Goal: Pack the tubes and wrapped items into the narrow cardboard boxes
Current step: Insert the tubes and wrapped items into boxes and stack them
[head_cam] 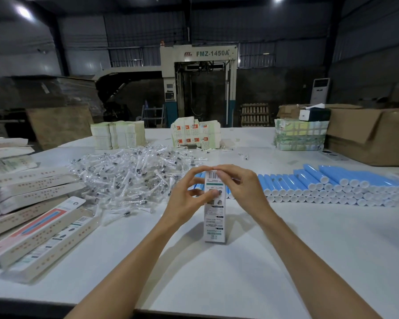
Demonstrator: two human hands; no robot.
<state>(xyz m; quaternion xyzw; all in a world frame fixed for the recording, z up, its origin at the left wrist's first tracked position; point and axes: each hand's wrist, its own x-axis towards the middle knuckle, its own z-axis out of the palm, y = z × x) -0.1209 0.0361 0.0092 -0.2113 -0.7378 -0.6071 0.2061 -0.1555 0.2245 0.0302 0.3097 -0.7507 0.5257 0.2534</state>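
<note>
A narrow white printed cardboard box (214, 208) stands upright on the white table (286, 249), between both hands; the left hand (189, 192) pinches its side, the right hand (236, 183) grips its top end; blue tubes (332, 185) lie stacked to the right; clear-wrapped white items (129, 176) are heaped behind-left.

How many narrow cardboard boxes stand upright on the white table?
1: the narrow printed cardboard box at centre, held near its top by left hand and right hand.

Box (214, 210) top hidden by fingers (199, 174), its print unreadable — blue tubes (327, 187) cut off right
</note>
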